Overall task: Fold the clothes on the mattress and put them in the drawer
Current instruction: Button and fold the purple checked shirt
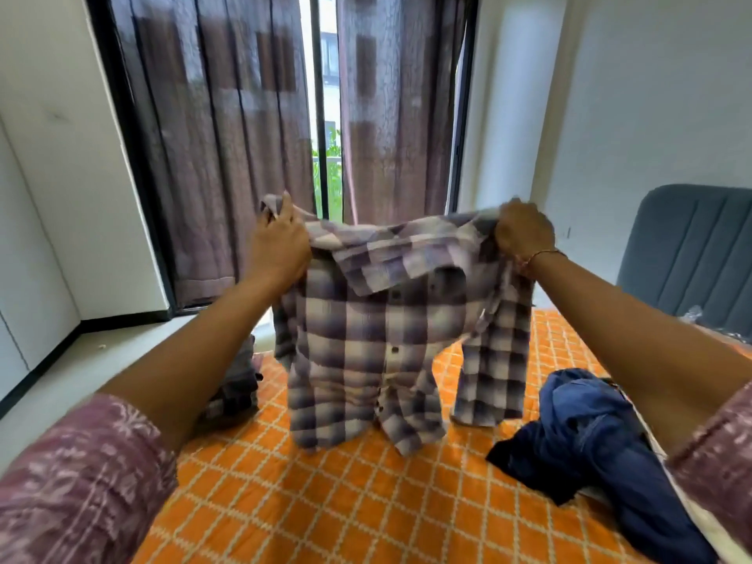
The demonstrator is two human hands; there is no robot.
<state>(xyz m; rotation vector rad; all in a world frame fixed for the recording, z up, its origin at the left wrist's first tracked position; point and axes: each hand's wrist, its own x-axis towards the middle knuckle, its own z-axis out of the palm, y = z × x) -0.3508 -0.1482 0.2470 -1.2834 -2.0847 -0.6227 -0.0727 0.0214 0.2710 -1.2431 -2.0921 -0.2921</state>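
Note:
A purple-and-white plaid shirt [366,343] hangs in the air above the mattress with its orange lattice cover [325,502]. My left hand [280,246] grips its left shoulder and my right hand [525,232] grips its right shoulder, both raised at chest height. The collar flops forward and the sleeves dangle; the hem just reaches the cover. A crumpled dark blue garment [590,437] lies on the mattress at the right, under my right forearm. A folded dark plaid garment [236,384] sits at the mattress's left edge, partly hidden by my left arm.
Dark curtains [228,148] cover a tall window straight ahead, with a gap in the middle. A grey-blue padded headboard [687,254] stands at the right. White walls and pale floor [81,360] lie to the left of the mattress.

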